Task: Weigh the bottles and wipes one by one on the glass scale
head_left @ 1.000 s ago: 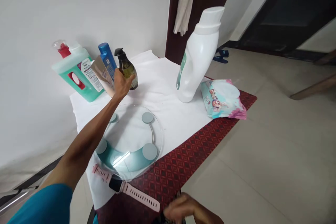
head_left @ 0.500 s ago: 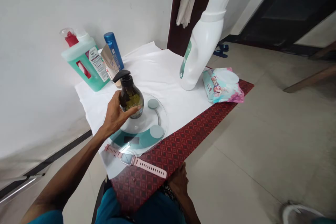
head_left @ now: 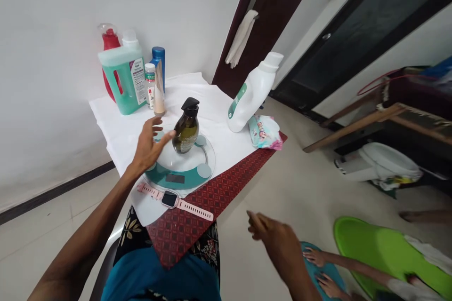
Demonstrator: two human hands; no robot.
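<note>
A dark pump bottle with a black pump head [head_left: 186, 132] stands on a round glass scale [head_left: 176, 178] with a teal band. Beside it my left hand [head_left: 149, 146] is open, fingers and thumb spread; the thumb tip is close to the bottle's left side, and whether it touches I cannot tell. Off the table to the right, my right hand [head_left: 277, 240] hangs in the air above the floor, slightly blurred, with its fingers curled in and nothing visible in them. In front of the scale lies a pink-strapped watch [head_left: 170, 199].
At the back left stand a green jug [head_left: 123, 84], a red bottle [head_left: 108, 40], a small white bottle [head_left: 150, 75], a beige tube [head_left: 159, 101] and a blue bottle [head_left: 158, 54]. A white detergent bottle [head_left: 252, 91] and wipes pack [head_left: 263, 129] are right. Another person's hand [head_left: 314, 257] shows below.
My left hand has let go of the pump bottle, which now stands on the scale. My right hand has moved away from the table edge to the right. The view has turned right.
</note>
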